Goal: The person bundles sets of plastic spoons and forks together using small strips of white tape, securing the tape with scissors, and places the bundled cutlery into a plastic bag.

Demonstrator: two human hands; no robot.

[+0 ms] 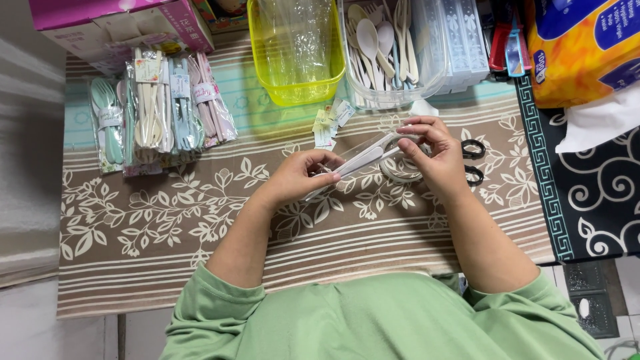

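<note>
My left hand [300, 177] grips the lower end of a clear plastic sleeve [363, 157] that has pale cutlery handles inside it. At the sleeve's upper end, my right hand [433, 153] pinches it with fingers and thumb. Both hands hold it just above a leaf-patterned brown cloth [167, 213]. Under my right hand lies a roll of clear tape [400, 173], partly hidden. Black scissors [473, 160] rest just right of that hand.
Packed cutlery sets [160, 110] in clear bags lie at the left. A yellow plastic tub [297, 50] and a clear tub of loose spoons [383, 47] stand at the back. Small paper tags [330, 123] lie before them. A pink box [120, 23] sits back left, an orange package [583, 47] back right.
</note>
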